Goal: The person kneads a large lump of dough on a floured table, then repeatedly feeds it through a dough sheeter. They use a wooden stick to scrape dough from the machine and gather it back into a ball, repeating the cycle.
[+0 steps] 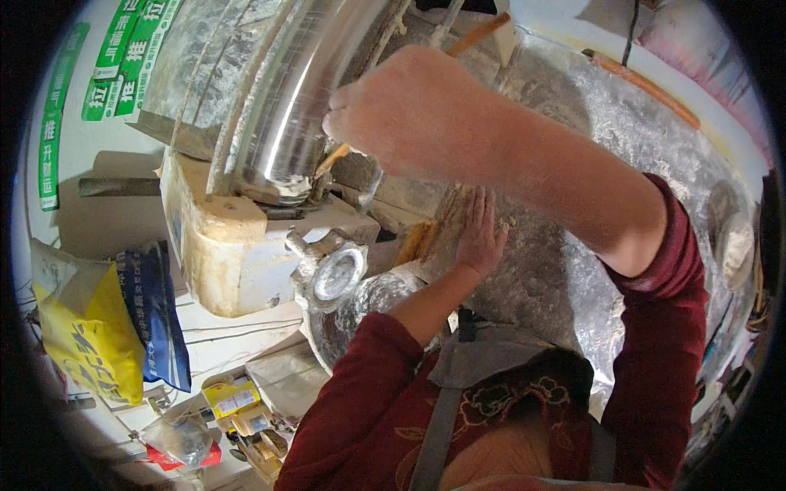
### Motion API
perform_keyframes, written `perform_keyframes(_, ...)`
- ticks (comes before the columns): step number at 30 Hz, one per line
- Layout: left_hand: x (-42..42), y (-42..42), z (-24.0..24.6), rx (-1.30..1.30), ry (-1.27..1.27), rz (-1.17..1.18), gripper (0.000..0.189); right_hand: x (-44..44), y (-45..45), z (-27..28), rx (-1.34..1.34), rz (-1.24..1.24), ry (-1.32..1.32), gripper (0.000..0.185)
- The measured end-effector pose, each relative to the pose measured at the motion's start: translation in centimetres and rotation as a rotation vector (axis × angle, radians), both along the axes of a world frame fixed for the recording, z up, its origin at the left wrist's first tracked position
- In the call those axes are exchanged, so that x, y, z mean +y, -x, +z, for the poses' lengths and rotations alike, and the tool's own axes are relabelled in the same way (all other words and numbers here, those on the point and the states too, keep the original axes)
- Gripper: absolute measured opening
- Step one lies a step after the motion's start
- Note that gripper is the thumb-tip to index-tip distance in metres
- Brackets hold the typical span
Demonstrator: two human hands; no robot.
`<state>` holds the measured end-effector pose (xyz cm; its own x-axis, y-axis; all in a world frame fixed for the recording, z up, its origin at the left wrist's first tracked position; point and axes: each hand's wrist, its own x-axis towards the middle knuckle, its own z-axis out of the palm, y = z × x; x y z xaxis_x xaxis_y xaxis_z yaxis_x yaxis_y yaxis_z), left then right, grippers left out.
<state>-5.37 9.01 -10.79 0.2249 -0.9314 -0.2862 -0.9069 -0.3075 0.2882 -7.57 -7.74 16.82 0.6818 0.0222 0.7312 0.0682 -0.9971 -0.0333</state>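
My right hand (405,110) is a bent, back-up shape beside the shiny metal roller (295,104) of a floury machine; its fingers curl out of sight. Parts of orange-brown wood (482,34) show on both sides of it, and whether it grips them is hidden. Lower down, my left hand (482,236) lies palm down, fingers stretched, on a dusty grey surface (528,264) beside a worn brown edge. A round metal fitting (338,273) sits left of my left forearm.
A stained pale machine housing (227,245) stands under the roller. At left hang yellow (92,331) and blue (156,313) bags; below are an open box (264,454) of small items and a clear plastic bag (187,439). A wooden stick (651,86) lies at upper right.
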Motion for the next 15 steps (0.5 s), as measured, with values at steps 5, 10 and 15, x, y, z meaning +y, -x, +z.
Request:
perform_keyframes(5,-0.2,-0.2,0.4,0.063,0.025,0.012,0.067,-1.5,0.9,-0.5,-0.016,-0.108,0.046,0.007)
perform_keyframes(10,-0.1,-0.6,-0.5,0.138,0.050,0.012,0.067,-0.6,-0.4,0.4,-0.079,0.042,0.020,0.004)
perform_keyframes(15,-0.1,-0.5,-0.1,0.035,0.057,-0.029,0.067,-1.2,1.7,0.5,-0.045,0.009,0.018,0.006)
